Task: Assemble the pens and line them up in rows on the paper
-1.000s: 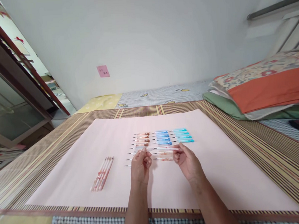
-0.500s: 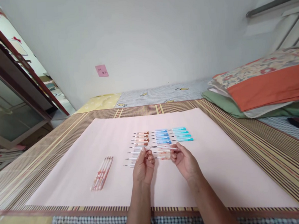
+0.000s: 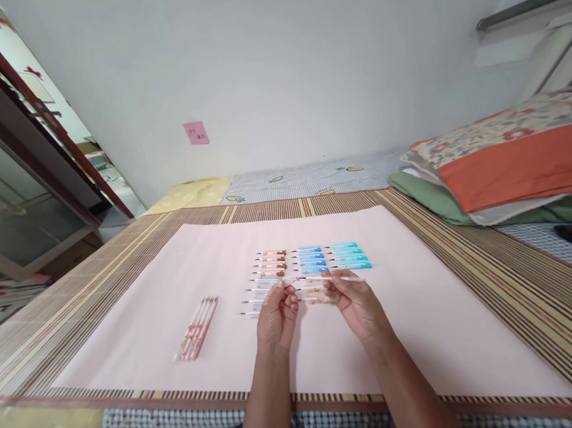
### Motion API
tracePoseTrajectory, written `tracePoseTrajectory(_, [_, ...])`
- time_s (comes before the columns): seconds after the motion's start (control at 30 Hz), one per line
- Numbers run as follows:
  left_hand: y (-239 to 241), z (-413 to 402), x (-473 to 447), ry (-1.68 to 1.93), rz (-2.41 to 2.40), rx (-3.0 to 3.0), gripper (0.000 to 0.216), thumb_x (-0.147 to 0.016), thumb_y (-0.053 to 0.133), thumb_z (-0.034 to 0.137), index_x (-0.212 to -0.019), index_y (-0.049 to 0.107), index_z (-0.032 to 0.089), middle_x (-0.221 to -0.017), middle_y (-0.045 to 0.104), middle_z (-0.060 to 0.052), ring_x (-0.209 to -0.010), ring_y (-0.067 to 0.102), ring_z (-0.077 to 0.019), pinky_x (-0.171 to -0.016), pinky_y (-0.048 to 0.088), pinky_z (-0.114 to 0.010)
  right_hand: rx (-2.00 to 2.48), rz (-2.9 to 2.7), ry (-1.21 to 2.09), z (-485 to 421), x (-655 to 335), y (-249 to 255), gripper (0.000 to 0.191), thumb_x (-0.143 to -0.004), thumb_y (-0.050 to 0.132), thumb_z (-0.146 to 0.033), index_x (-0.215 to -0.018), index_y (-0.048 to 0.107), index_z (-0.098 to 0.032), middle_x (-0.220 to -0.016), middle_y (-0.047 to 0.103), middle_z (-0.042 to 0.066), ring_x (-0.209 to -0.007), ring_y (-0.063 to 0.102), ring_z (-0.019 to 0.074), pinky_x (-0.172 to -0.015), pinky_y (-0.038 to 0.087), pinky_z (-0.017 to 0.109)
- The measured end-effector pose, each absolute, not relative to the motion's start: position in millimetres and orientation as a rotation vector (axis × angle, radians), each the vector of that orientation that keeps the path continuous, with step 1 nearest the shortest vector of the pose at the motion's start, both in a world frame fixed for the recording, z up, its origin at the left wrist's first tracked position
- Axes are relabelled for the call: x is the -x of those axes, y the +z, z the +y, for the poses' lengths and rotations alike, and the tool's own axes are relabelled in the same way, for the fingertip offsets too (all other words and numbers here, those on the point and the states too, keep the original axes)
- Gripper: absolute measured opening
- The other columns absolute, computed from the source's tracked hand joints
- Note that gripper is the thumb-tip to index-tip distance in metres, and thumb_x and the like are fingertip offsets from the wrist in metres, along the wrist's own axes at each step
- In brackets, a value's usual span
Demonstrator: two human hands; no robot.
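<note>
White pen [image 3: 314, 277] was held above the pale pink sheet [image 3: 410, 342], the right hand [image 3: 357, 306] clamped on it, tip pointing left. Left hand [image 3: 276, 314] pinched a small clear piece [image 3: 289, 280] just beside that tip. Brown pens [image 3: 271, 264], blue pens [image 3: 309, 260] and turquoise pens [image 3: 349, 257] lay in columns beyond; four pink pens [image 3: 197, 329] lay side by side at left.

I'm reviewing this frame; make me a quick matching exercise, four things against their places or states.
Things:
1. pink note
2. brown-ended pens
3. right hand
4. pink-and-white pens

Places or states:
A. pinching a slim white stick
B. apart, toward the left side of the pale sheet
C. on the wall
D. immediately left of the blue pens

Pairs: 1-C, 2-D, 3-A, 4-B
</note>
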State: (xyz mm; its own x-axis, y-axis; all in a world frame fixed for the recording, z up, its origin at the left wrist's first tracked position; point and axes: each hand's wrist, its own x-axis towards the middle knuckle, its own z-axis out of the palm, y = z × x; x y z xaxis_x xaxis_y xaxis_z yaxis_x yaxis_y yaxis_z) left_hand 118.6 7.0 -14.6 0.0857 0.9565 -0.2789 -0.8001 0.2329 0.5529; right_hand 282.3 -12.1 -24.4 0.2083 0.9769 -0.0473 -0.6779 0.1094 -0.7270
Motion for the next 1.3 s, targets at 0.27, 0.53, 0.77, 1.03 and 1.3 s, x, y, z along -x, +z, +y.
tracePoseTrajectory(0.27, [-12.2,5.0,-121.3,1.306,0.749,-0.378,0.030,-0.066,0.090,0.023,-0.077,0.064,0.013,-0.067,0.069,-0.003,-0.052,0.060,-0.0074,-0.046,0.047,-0.014,0.749,-0.502,1.198,-11.5,-287.7,-22.8,0.034,-0.063,0.095,-0.036,-0.085,0.075,-0.019,-0.086,0.077,0.003,-0.076,0.073,0.0176,-0.076,0.063,0.033])
tracePoseTrajectory(0.53, [-13.6,4.6,-125.9,1.287,0.810,-0.360,0.019,-0.078,0.082,0.020,-0.078,0.064,0.012,-0.067,0.071,-0.005,-0.051,0.063,-0.0086,-0.045,0.048,-0.014,0.812,-0.611,1.101,-14.2,-290.6,-18.0,0.033,-0.066,0.093,-0.039,-0.083,0.073,-0.018,-0.086,0.077,0.005,-0.074,0.072,0.0178,-0.078,0.062,0.035])
tracePoseTrajectory(0.77, [-8.4,3.1,-128.8,1.257,0.845,-0.312,0.018,-0.093,0.065,0.015,-0.076,0.065,0.008,-0.065,0.070,-0.008,-0.049,0.062,-0.0093,-0.044,0.048,-0.015,0.876,-0.700,1.006,-15.0,-293.5,-13.7,0.031,-0.073,0.088,-0.042,-0.084,0.073,-0.018,-0.082,0.075,0.003,-0.073,0.072,0.0174,-0.077,0.063,0.036])
tracePoseTrajectory(1.03, [-8.0,3.2,-130.1,1.162,0.772,-0.132,0.032,-0.102,0.050,0.017,-0.077,0.066,0.005,-0.063,0.068,-0.008,-0.047,0.059,-0.0070,-0.043,0.046,-0.013,0.795,-0.623,1.056,-13.7,-294.3,-13.4,0.030,-0.071,0.090,-0.038,-0.083,0.072,-0.019,-0.083,0.075,0.002,-0.071,0.072,0.0150,-0.077,0.063,0.032])
tracePoseTrajectory(1.3, [-9.3,4.2,-131.3,1.157,0.765,-0.095,0.030,-0.101,0.051,0.015,-0.076,0.066,0.006,-0.063,0.068,-0.008,-0.046,0.061,-0.0080,-0.042,0.046,-0.013,0.771,-0.640,1.058,-14.1,-287.9,-12.1,0.030,-0.071,0.091,-0.039,-0.082,0.072,-0.019,-0.083,0.074,0.001,-0.071,0.071,0.0144,-0.074,0.062,0.031])
